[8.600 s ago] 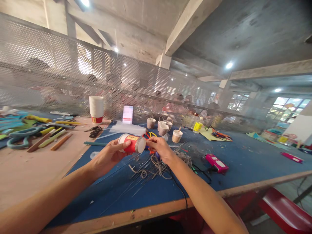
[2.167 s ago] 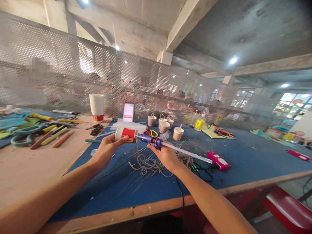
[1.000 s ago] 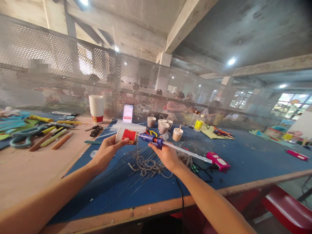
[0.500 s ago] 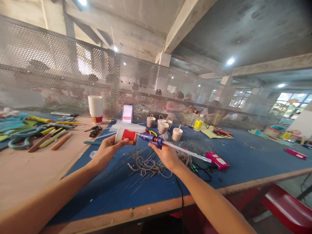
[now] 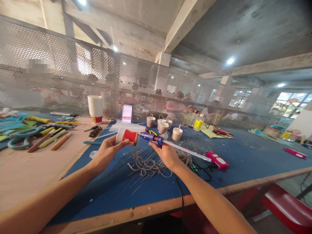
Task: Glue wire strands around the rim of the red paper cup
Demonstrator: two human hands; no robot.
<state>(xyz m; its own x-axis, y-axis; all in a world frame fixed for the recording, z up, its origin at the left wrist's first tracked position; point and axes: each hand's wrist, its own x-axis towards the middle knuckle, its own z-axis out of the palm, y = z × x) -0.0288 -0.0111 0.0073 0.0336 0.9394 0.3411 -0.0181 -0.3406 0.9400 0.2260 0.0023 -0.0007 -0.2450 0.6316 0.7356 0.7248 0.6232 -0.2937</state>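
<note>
A white and red paper cup [image 5: 126,136] lies sideways in my left hand [image 5: 109,150], its fingers closed round it. My right hand [image 5: 167,154] grips a blue glue gun [image 5: 151,137] with a long clear glue stick [image 5: 187,150] out of its back. The gun's nozzle is at the cup's right end; whether they touch is hard to tell. Below the hands lie tangled grey cord [image 5: 148,166] and thin wires on the blue table [image 5: 117,191]. Small bucket-like cups with handles [image 5: 150,121] stand behind the gun.
On the left are scissors [image 5: 21,138], wooden-handled tools [image 5: 60,141] and a stack of paper cups [image 5: 95,109]. A lit phone [image 5: 127,113] leans by the perforated screen [image 5: 136,78]. To the right are a pink box [image 5: 217,161], a black cable and a yellow-labelled bottle [image 5: 198,123].
The paper cup has turned slightly in my left hand, showing more of its red side. My right hand and the glue gun have hardly moved.
</note>
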